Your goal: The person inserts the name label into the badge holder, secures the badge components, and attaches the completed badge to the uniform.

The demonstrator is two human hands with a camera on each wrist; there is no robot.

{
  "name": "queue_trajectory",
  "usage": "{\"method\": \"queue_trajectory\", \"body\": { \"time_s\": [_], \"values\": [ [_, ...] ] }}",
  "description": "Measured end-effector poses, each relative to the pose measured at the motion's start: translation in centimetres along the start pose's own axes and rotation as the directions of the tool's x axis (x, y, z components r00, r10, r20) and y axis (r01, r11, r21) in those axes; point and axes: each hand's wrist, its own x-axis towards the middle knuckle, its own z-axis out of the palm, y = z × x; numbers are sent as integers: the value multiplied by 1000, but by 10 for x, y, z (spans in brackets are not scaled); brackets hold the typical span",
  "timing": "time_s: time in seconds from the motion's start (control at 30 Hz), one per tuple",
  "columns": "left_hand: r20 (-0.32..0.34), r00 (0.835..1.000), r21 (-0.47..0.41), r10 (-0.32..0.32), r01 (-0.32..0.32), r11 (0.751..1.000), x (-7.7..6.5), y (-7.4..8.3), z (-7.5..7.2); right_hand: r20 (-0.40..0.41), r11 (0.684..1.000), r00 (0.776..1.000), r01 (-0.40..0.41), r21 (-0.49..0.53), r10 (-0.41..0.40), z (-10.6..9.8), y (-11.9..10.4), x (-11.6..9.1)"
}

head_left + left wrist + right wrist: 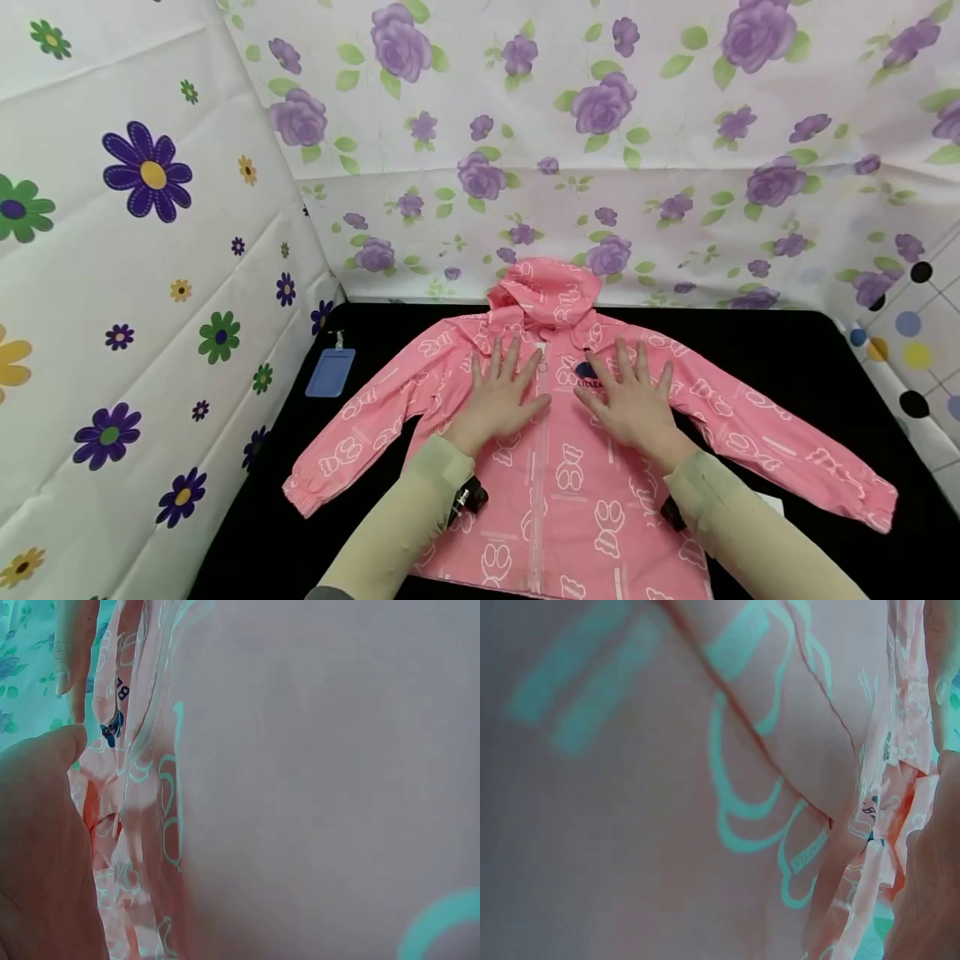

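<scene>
A pink hooded jacket (570, 475) with white cartoon outlines lies spread front up on a black table, its zipper running down the middle and both sleeves stretched outward. My left hand (498, 404) rests on the chest just left of the zipper, fingers spread. On the other side of the zipper my right hand (630, 404) lies with straight, spread fingers beside a dark printed logo (587, 372). Pink cloth fills most of both wrist views, where part of the left hand (45, 840) and part of the right hand (930, 862) show at the edges.
A blue badge holder (330, 372) lies on the black table (795, 350) left of the jacket. Behind stands a white sheet with purple flowers (480, 175); another floral sheet (150, 275) rises at the left. A white object (771, 502) peeks out beside the right forearm.
</scene>
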Motion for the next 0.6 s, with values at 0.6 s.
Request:
{"method": "queue_trajectory", "body": {
  "time_s": [0.6],
  "values": [
    [-136, 986, -335, 98, -139, 932, -15, -16, -15, -99, 986, 988, 129, 107, -118, -5, 3, 3]
  ]
}}
